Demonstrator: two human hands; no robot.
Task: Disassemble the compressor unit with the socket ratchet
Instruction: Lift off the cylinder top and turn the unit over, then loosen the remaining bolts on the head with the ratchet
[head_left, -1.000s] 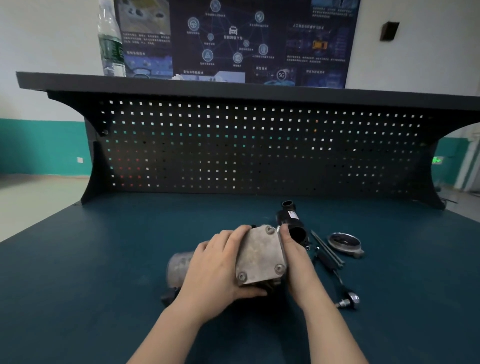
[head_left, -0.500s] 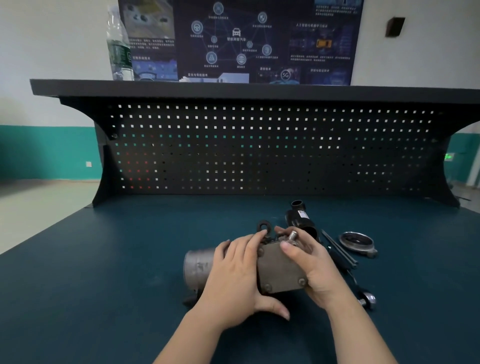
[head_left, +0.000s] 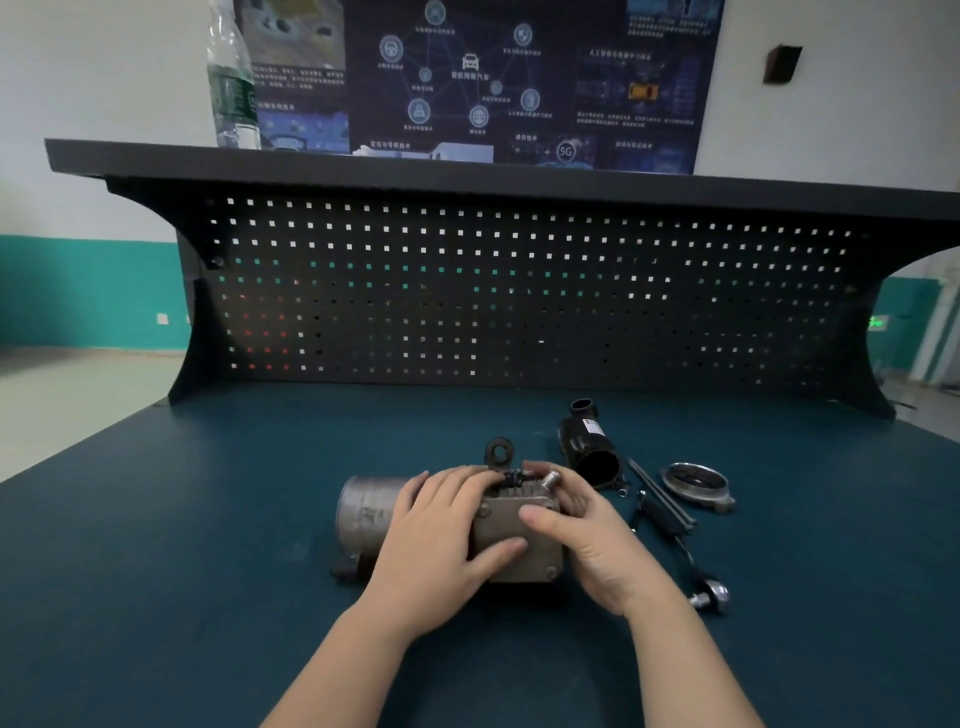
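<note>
The compressor (head_left: 447, 525) lies on its side on the dark blue table (head_left: 182, 545), straight in front of me, its round grey barrel pointing to my left and its flat square cover plate facing me. My left hand (head_left: 441, 535) lies over the top of it where barrel meets plate, fingers curled across the far upper edge and my thumb pressed onto the face of the plate, so I am holding the body firmly. My right hand (head_left: 582, 535) wraps the right end of the plate, thumb on the front face near the top, fingers curled round behind. Between those fingers, at the upper right corner, a short silver bolt (head_left: 549, 479) sticks up; I cannot tell whether I pinch it or only touch it. A black mounting lug (head_left: 500, 453) with a round hole stands up just behind my left fingers.

The ratchet (head_left: 675, 551) lies on the table to my right, apart from both hands, its silver head (head_left: 711, 597) near my right wrist and its dark handle running away from me. Just beside the handle lie thin dark rods (head_left: 660, 493). Farther right sits a round metal ring (head_left: 698, 486), and behind my right hand a black tube-shaped housing (head_left: 589, 447) lies with its open mouth toward me. A perforated black back panel (head_left: 519, 291) rises at the far edge of the table, with a plastic water bottle (head_left: 232, 88) on its top shelf.
</note>
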